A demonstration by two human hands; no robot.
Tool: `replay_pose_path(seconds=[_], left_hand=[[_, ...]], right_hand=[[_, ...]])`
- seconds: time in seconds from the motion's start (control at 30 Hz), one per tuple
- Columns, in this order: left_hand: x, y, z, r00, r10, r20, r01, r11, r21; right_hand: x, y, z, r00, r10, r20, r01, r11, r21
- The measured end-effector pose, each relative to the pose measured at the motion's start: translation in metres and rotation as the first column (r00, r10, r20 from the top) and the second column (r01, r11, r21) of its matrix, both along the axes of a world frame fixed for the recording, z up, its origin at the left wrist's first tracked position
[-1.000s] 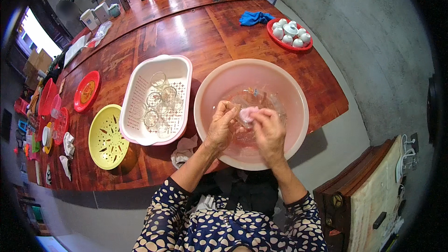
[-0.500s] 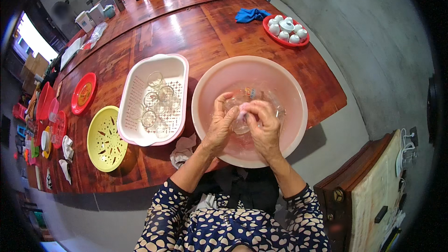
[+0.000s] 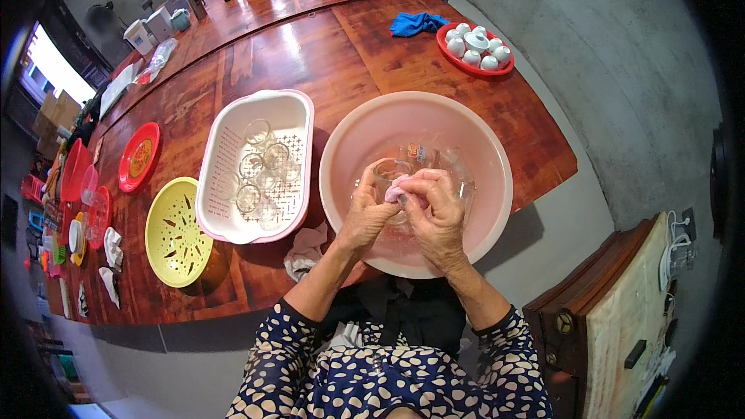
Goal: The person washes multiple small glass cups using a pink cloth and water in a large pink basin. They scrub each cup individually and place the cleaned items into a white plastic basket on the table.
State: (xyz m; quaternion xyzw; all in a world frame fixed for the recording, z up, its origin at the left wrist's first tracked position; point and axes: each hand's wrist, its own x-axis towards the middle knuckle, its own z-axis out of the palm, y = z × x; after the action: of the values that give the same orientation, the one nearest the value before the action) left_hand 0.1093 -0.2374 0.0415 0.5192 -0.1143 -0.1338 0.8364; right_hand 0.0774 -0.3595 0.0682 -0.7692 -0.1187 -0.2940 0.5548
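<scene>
Over the large pink basin point(image 3: 337, 209), my left hand point(image 3: 367, 213) is closed round a clear drinking glass point(image 3: 393, 170). My right hand point(image 3: 436, 209) pinches a small pink cloth point(image 3: 398, 187) against the side of that glass. More clear glasses point(image 3: 463, 178) lie in the basin beyond and beside my right hand, one with a coloured mark on it. My fingers hide part of the held glass. To the left of the basin, several clear glasses point(image 3: 252, 164) stand in a white rectangular drainer point(image 3: 225, 120) with a pink rim.
Left of the drainer are a yellow colander point(image 3: 177, 233) and a red plate point(image 3: 140, 157). A crumpled pale cloth point(image 3: 306, 251) lies at the table's near edge. Farther back are a blue cloth point(image 3: 417, 25) and a red tray point(image 3: 487, 70) of white cups. A wooden cabinet point(image 3: 590, 302) stands at right.
The glass in my left hand has tilted so its round rim now shows above the fingers. The pink cloth has shifted slightly left and lower, and my right hand has turned with it.
</scene>
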Motion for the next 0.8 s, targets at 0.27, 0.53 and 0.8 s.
replay_pose_path(seconds=[0.27, 0.53, 0.8], left_hand=[[-0.003, 0.002, 0.005, 0.998, -0.067, -0.008, 0.067, 0.998, -0.006], [-0.005, -0.007, -0.002, 0.991, -0.033, 0.132, 0.017, 0.992, 0.127], [-0.003, -0.007, -0.005, 0.970, -0.052, 0.237, -0.031, 0.942, 0.335]], right_hand=[[0.018, -0.018, 0.008, 0.923, 0.171, -0.345, 0.014, 0.881, 0.472], [0.005, -0.038, 0.000, 0.934, 0.007, -0.358, 0.034, 0.994, 0.108], [-0.022, -0.036, 0.009, 0.998, 0.012, -0.067, -0.026, 0.976, -0.218]])
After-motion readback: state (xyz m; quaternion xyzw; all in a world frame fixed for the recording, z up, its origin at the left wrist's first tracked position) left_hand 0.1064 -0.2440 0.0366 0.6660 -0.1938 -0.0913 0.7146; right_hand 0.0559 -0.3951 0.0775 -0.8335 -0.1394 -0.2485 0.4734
